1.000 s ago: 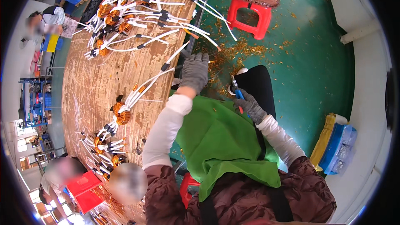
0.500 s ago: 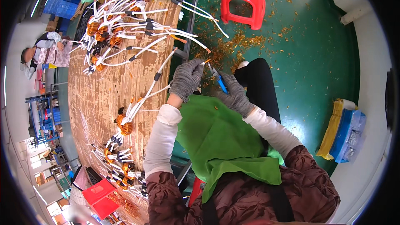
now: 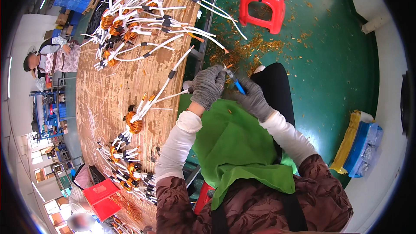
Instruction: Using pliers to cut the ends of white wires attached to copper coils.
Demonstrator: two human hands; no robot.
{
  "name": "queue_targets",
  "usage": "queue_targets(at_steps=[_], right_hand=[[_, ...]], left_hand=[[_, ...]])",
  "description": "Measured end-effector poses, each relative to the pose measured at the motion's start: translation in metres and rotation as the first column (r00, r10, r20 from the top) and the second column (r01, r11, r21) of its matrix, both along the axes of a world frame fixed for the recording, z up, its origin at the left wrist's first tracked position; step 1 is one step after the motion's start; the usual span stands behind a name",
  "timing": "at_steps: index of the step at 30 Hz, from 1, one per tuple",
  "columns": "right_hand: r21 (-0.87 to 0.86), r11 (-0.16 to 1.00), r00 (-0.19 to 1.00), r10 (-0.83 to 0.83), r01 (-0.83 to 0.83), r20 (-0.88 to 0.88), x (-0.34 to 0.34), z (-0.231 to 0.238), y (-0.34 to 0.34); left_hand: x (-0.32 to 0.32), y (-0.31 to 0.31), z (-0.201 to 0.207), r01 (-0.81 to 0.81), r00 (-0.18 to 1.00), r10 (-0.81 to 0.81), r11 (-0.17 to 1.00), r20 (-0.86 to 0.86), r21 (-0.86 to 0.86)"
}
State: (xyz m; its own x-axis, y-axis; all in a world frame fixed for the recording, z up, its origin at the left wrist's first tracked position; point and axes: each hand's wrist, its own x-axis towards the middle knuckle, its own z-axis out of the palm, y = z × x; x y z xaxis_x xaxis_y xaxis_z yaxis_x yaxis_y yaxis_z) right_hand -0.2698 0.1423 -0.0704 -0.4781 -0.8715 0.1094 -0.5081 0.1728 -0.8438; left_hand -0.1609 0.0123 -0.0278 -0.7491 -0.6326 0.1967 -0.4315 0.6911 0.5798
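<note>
My left hand (image 3: 209, 87), in a grey knit glove, is closed round a white-sleeved wire (image 3: 170, 97). The wire's bare coppery tip (image 3: 228, 66) pokes out past the fingers. It runs back to an orange copper-wound coil (image 3: 134, 124) on the wooden table (image 3: 104, 108). A second white lead (image 3: 172, 73) with a black band rises from the same coil. My right hand (image 3: 256, 100), gloved alike, grips a blue-handled knife (image 3: 239, 86). The metal end of the knife is close beside the coppery tip; whether they touch I cannot tell.
More coils with white leads (image 3: 116, 28) lie heaped at the table's far end, others (image 3: 132, 169) at its near end. A red stool (image 3: 262, 12) stands on the green floor, amid orange scraps (image 3: 255, 45). Wrapped packs (image 3: 357, 143) lean at the right. Another person (image 3: 58, 54) stands beyond the table.
The whole view has shifted slightly, so table and hands appear further right. Both hands keep their grips, and the knife's end remains near the wire tip.
</note>
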Motion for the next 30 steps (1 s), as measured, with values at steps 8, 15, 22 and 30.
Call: queue_targets(at_steps=[8,15,22,30], right_hand=[[-0.168,0.953,0.913,0.177,-0.252,-0.367,-0.032,0.030,0.002],[-0.228,0.876,0.778,0.223,-0.424,-0.587,-0.057,0.023,-0.014],[0.123,0.909,0.340,0.022,-0.399,0.940,-0.009,0.028,0.025],[0.030,0.950,0.487,0.132,-0.312,0.864,-0.012,0.015,0.034]], left_hand=[[0.025,-0.018,0.051,0.225,0.974,-0.128,0.645,-0.188,0.730],[0.025,-0.013,0.066,0.132,0.983,-0.171,0.435,-0.063,0.891],[0.028,0.006,-0.005,0.181,0.975,-0.125,0.927,-0.185,0.328],[0.005,0.009,0.008,0.146,0.974,-0.185,0.954,0.131,0.263]])
